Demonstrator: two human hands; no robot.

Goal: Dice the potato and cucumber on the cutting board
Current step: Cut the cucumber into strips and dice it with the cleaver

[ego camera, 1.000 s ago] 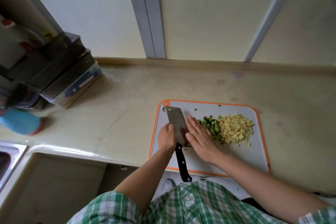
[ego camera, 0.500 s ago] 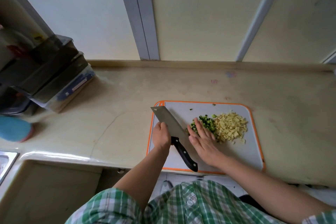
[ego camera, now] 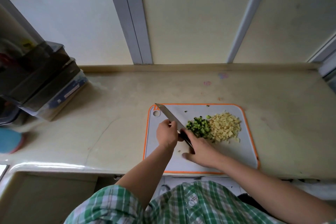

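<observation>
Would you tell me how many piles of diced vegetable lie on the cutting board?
2: the green cucumber pile by the right hand, and the pale potato pile touching that pile's right side. The hand may hide some cucumber.

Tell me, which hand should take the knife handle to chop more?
Probably the right hand: it rests against the black handle of the knife, next to the cucumber bits. The left hand holds the knife up near the blade, a poor grip for chopping.

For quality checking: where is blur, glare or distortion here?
Head view: wide-angle distortion splays the window frame; the containers at left are blurred; glare streaks the counter's front edge; knife, diced cucumber, diced potato, left hand and right hand look fairly sharp.
</observation>
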